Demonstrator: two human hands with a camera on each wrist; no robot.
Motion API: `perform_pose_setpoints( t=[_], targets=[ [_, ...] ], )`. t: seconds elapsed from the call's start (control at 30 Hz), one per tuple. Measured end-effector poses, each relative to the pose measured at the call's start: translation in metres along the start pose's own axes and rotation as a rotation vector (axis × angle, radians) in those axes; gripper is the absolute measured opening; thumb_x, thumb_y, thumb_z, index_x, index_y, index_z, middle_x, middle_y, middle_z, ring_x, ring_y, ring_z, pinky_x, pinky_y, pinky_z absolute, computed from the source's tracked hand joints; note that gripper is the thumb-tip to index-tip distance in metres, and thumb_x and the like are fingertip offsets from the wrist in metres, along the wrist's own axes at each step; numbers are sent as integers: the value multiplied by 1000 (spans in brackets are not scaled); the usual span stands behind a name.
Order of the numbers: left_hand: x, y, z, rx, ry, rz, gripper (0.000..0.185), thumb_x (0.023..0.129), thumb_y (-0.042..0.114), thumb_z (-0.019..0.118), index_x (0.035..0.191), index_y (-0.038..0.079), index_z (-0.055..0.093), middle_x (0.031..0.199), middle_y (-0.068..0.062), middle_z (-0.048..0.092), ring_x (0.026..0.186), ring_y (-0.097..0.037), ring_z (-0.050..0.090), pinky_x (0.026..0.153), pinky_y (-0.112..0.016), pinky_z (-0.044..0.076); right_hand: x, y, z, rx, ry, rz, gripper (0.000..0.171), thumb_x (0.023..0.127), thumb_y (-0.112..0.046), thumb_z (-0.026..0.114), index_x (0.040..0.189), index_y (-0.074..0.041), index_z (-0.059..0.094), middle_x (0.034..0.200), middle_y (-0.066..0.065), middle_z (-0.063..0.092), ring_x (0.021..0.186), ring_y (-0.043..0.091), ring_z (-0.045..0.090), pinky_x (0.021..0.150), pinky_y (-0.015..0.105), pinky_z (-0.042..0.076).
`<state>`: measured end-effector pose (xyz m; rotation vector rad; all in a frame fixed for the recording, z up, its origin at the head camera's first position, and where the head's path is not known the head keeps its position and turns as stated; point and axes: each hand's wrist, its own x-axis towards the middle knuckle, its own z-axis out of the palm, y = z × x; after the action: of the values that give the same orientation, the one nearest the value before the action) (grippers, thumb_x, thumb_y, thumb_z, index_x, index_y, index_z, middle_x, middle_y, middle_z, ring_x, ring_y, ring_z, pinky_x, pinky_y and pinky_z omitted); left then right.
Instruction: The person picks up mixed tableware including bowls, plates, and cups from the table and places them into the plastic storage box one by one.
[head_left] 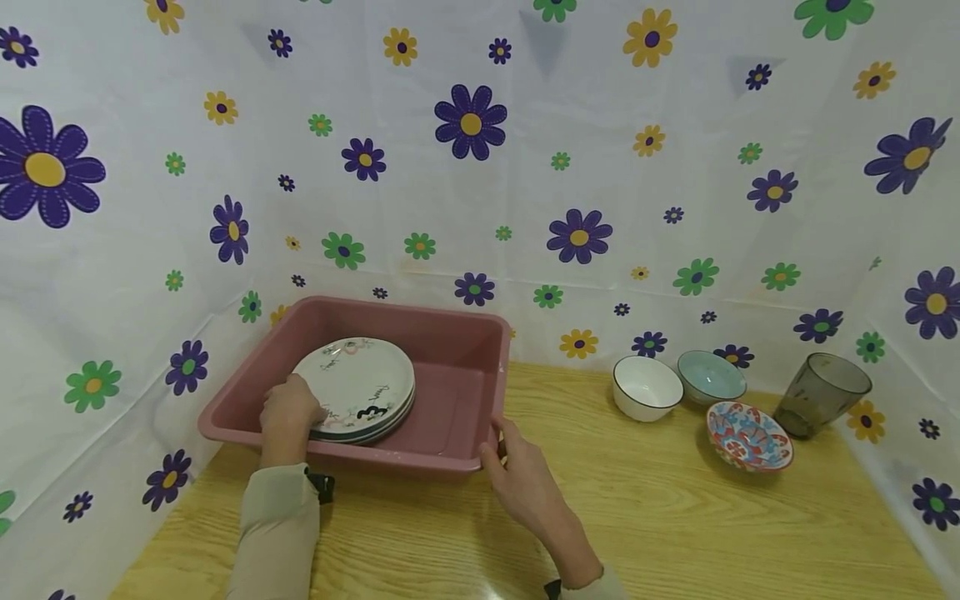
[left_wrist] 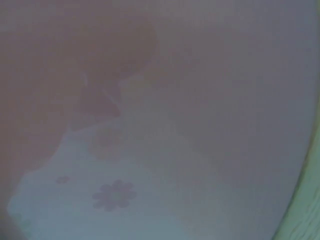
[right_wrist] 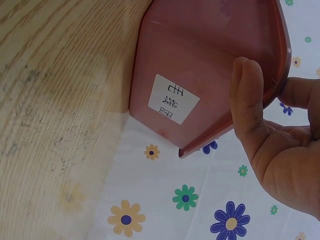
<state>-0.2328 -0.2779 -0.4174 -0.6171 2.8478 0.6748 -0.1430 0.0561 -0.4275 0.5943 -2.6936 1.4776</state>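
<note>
Your left hand [head_left: 288, 412] is inside the pink plastic tub [head_left: 450, 333], at its left end, with the fingers curled round the near-left edge of the stack of plates [head_left: 360, 387]. The top plate is white with a printed pattern and dark lettering, and at least one more plate shows beneath its rim. The stack lies in the left half of the tub, tilted up a little toward the back wall. The left wrist view is a pinkish blur and shows nothing clear.

Your right hand [head_left: 521, 479] is at the tub's near right corner. The thumb lies against the outside of the rim there, and in the right wrist view your right hand [right_wrist: 280, 150] shows the thumb pressed flat along the tub [right_wrist: 200, 65] wall with the other fingers reaching round the rim's edge, so it grips the corner loosely. A white label with characters [right_wrist: 173, 98] is stuck on the outer wall beside the thumb.

The tub stands on the wooden table [head_left: 675, 517], pushed toward the back left corner against the flowered cloth [head_left: 480, 167] that hangs behind and to both sides. To the right of the tub, well apart from it, stand a white bowl [head_left: 647, 387], a pale blue bowl [head_left: 711, 377] just beside it, a red and blue patterned bowl [head_left: 748, 435] nearer to you, and a smoky grey tumbler [head_left: 821, 394] at the far right
</note>
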Motion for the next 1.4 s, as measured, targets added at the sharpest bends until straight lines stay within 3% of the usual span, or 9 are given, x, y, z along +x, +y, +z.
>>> perform_pose_setpoints(
  t=[0.37,0.53,0.73,1.07,1.4],
  targets=[
    [-1,3,-1,53,40,-23,59,87,11,62,128,-23,36,108,-41,44,99,-49,52,83,-59,51,0,1,1,7,5,-8,48,104,-16,48,146,6,38,88,10,66,60,7,52,51,23,45],
    [-9,6,-4,53,51,-21,55,92,14,58,129,-21,36,110,-42,44,100,-51,52,83,-61,50,-1,1,1,3,1,-9,48,104,-15,48,146,7,37,88,11,66,59,6,52,50,23,45],
    [-25,16,-15,53,104,33,56,96,20,53,130,-20,33,118,-46,42,111,-61,45,90,-66,44,-1,0,1,-4,6,-11,48,104,-15,49,145,7,38,88,10,65,59,6,52,50,23,45],
    [-49,32,-23,24,152,137,60,99,27,49,135,-18,33,127,-46,41,117,-63,41,93,-70,40,0,2,-2,-19,18,-23,47,103,-15,51,144,7,40,85,9,65,59,6,51,51,23,45],
    [-73,50,-25,8,263,241,55,100,28,50,132,-15,40,121,-43,48,111,-62,47,88,-70,43,-2,3,-3,-11,17,2,45,103,-17,51,143,3,44,86,3,66,60,8,55,53,24,48]
  ],
)
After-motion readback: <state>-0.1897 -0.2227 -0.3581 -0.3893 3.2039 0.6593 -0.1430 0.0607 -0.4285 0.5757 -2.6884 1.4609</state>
